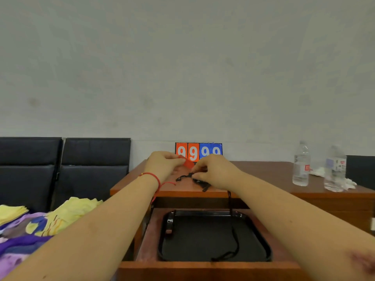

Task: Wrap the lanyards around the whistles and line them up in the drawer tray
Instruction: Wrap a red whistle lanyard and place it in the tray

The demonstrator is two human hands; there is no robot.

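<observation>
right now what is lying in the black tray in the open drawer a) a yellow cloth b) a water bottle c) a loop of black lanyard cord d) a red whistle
c: a black lanyard cord hangs from the desk and loops across the black tray; no whistle is in it.

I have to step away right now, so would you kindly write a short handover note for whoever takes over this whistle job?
Left hand: pinches the red whistle above the desk.
Right hand: its grip is on the black lanyard, working it by the whistle.
The lanyard's free end hangs over the desk edge into the black tray in the open drawer.
Done: no wrapped whistle visible in the tray.
Left: finish wrapping this lanyard, set the whistle in the tray, line up any others.
</observation>
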